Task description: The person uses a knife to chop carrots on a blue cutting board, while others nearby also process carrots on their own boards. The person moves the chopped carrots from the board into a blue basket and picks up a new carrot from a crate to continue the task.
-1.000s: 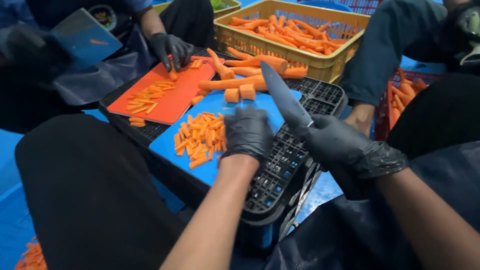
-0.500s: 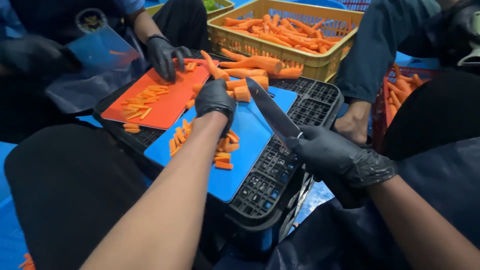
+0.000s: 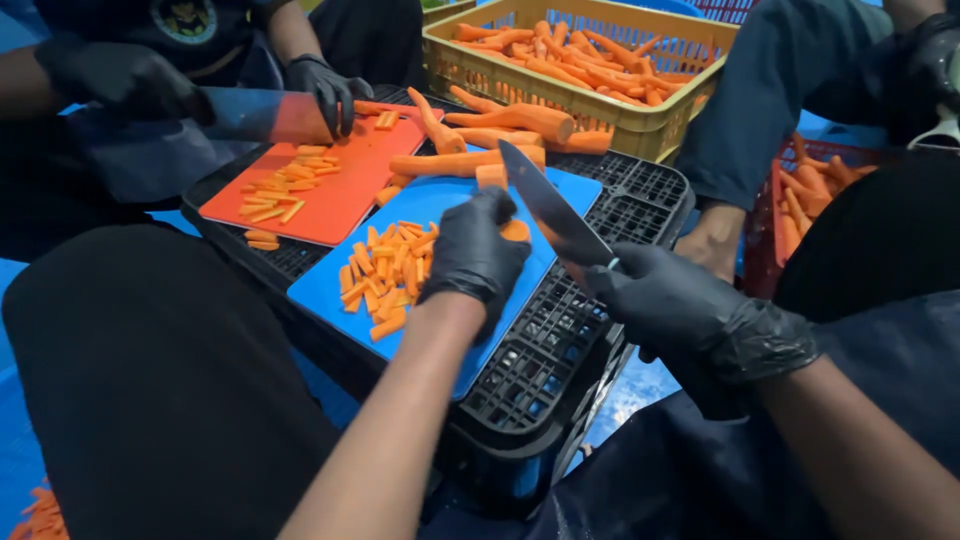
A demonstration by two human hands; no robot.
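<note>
My left hand, in a black glove, closes on a short carrot piece over the blue cutting board. A black glove also covers my right hand, which grips a knife with its blade raised and pointing away above the board's right side. A pile of cut carrot sticks lies on the board just left of my left hand. Whole carrots lie at the board's far edge.
The board rests on an upturned black crate. Opposite, another person's gloved hands cut carrot on an orange board. A yellow crate of carrots stands behind; a red crate sits at right. A bare hand rests beside the crate.
My left hand drew back from the far carrot chunks toward me, bringing a carrot piece. The knife stayed raised in my right hand.
</note>
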